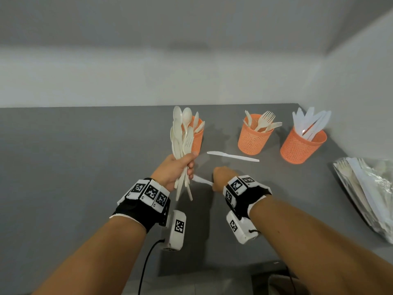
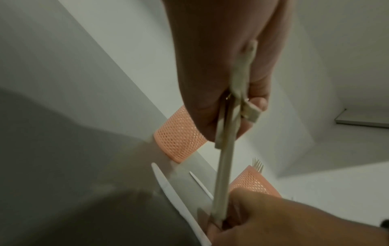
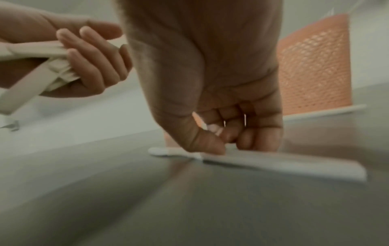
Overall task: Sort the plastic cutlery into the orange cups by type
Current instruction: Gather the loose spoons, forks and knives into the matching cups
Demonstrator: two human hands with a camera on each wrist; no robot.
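Showing no readable writing, perhaps through blur.

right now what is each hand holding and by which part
The left hand grips a bundle of spoons and forks by the handles. The right hand pinches a white knife lying on the table, about mid-length.

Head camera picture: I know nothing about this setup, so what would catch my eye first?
Probably the left hand, raised mid-table and gripping a thick bundle of cream cutlery, mostly spoons with a fork among them. Behind it, three orange mesh cups stand in a row along the grey table, holding spoons, forks and white knives from left to right. Nearer, the right hand reaches down onto a white knife lying flat.
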